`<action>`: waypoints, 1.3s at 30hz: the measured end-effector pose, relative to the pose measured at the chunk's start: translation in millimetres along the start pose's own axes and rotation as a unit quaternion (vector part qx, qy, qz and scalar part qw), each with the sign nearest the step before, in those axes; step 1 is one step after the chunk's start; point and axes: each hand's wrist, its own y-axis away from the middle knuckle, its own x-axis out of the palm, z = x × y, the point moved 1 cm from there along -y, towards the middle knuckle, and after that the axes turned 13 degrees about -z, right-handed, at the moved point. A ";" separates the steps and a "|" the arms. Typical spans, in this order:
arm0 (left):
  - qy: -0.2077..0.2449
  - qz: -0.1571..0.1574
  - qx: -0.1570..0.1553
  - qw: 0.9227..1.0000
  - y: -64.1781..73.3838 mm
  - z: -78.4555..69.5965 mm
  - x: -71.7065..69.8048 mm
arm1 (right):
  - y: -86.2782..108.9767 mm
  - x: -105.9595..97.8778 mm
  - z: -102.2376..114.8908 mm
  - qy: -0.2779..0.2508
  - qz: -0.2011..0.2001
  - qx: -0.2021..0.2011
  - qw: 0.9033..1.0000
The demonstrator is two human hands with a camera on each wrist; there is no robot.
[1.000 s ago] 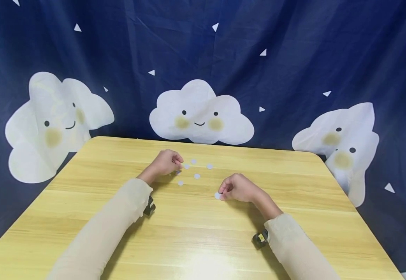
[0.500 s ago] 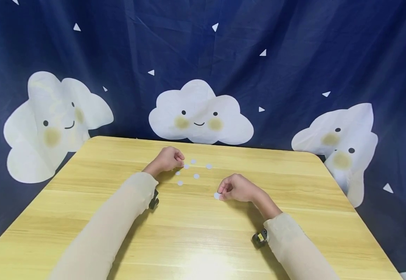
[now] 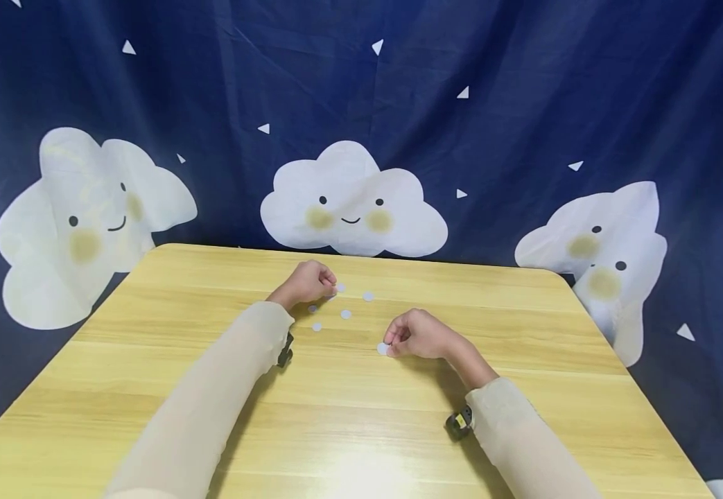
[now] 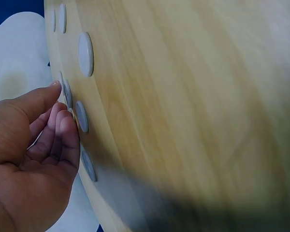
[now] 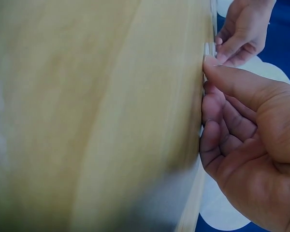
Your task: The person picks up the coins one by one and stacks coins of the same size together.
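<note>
Several flat, round, whitish discs lie on the wooden table (image 3: 361, 409). My right hand (image 3: 422, 335) rests low at the table with thumb and fingertips pinching the edge of one white disc (image 3: 382, 349); the right wrist view shows that disc (image 5: 207, 49) at the thumb tip. Farther back, my left hand (image 3: 309, 281) reaches over the cluster, fingers loosely bent. Its fingertips partly cover one disc (image 3: 331, 297). In the left wrist view, thumb and index tip of the left hand (image 4: 38, 145) stand a little apart, with a grey-looking disc (image 4: 68, 94) just beyond the gap.
Other discs lie around the left hand: one disc (image 3: 369, 296) to its right, one disc (image 3: 346, 314) toward the middle, one disc (image 3: 317, 327) in front. A dark blue curtain (image 3: 492, 138) with cloud prints hangs behind the table's far edge.
My left hand has moved to the right across the cluster, uncovering a disc at its left and overlapping another. The right hand stays at its disc. The head view has shifted slightly.
</note>
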 end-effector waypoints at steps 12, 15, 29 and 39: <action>0.006 0.009 -0.013 1.000 -6.5 -4.4 6.9 | 0.3 -0.5 1.1 -0.002 0.000 0.004 1.000; 0.008 0.017 -0.025 1.000 -7.5 -4.2 8.7 | 0.5 -0.5 1.8 -0.004 0.000 0.006 1.000; 0.013 0.036 -0.062 0.997 -13.5 -2.5 12.0 | -0.1 -0.2 2.2 0.007 0.000 0.007 1.000; 0.021 0.048 -0.066 0.996 -15.3 -3.5 12.2 | -0.8 -0.4 2.0 0.009 0.001 0.003 1.000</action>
